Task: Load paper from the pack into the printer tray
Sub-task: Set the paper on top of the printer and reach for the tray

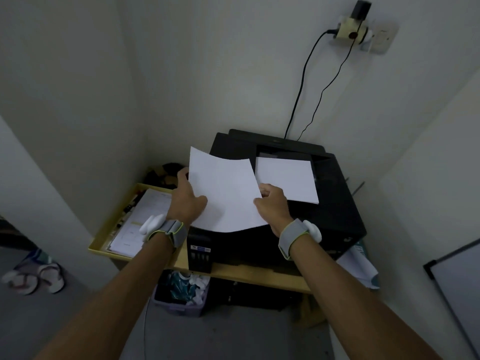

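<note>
The left hand (188,200) grips the left edge of a thin sheaf of white paper (224,196), thumb over the top and fingers curled beneath, while the right hand (272,203) pinches the opposite edge; between them the sheaf hangs in the air over the near left part of the black printer (335,211), its near edge sagging and its far corner curling up. Just beyond the right hand, a second stack of paper (287,179) lies flat on the printer's top. Behind that stack a raised black flap looks like the rear tray, though its slot is too dark to make out. To do this step well, I judge the sheaf should first be squared so its edges line up, then held taut from both sides to stop the sag, tipped so its leading edge points away from the hands, and slid straight down between the guides without bending. To the outside of the left hand sits a yellow tray (104,233) of documents
</note>
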Demonstrator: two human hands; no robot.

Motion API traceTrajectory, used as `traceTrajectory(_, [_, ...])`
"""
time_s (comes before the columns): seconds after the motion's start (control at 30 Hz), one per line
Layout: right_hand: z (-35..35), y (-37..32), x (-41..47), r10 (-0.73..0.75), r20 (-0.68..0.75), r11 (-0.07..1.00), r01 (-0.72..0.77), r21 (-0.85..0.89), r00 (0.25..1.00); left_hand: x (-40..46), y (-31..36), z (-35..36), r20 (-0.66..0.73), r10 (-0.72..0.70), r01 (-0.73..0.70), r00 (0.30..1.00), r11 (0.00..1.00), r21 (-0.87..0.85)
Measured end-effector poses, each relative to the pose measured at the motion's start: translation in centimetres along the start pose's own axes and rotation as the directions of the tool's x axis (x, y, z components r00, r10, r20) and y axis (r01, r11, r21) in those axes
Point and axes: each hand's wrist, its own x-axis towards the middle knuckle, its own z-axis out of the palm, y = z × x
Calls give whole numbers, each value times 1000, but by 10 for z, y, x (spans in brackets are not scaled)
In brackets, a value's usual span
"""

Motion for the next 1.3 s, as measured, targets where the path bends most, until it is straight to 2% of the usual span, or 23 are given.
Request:
traceTrajectory(0.17, [1,7,15,25,-82,998,-29,-58,996,6,-1,21,-128,-80,81,989,997,-2])
traceTrajectory(0.33, [1,23,12,22,-107,997,-14,71,994,11,-13,37,-137,-35,43,990,997,57])
traceTrajectory(0.4, [1,31,6,-49,-181,996,61,63,982,9,-19,42,-123,5,10,992,992,123])
traceTrajectory(0.53, [-9,54,-11,-280,-298,960,255,-119,913,-4,-22,53,-171,43,20,984,936,350])
traceTrajectory(0.63, [-19,75,-23,-395,-221,916,364,-167,892,-25,-23,59,-288,72,39,955,932,361])
traceTrajectory(0.73, [-25,102,-37,-390,-72,915,378,-139,918,-56,-29,70,-409,139,6,902,942,335])
traceTrajectory(0.87, [-27,148,-61,-172,106,982,180,-65,979,-100,-54,87,-515,227,-81,827,954,290])
traceTrajectory(0.97, [-33,194,-75,26,223,1000,-28,4,975,-135,-78,123,-479,264,-134,837,948,289])
traceTrajectory(1.03, [-32,213,-78,181,269,969,-218,115,946,-146,-93,138,-392,251,-140,885,947,291])
traceTrajectory(1.13, [-29,250,-71,346,372,859,-450,243,861,-155,-126,177,-187,202,-123,961,924,362])
traceTrajectory(1.2, [-21,267,-62,401,420,794,-538,285,814,-155,-146,194,-65,130,-92,989,904,418])
traceTrajectory(1.3, [0,292,-41,454,469,689,-633,353,757,-142,-179,218,82,52,-88,995,848,522])
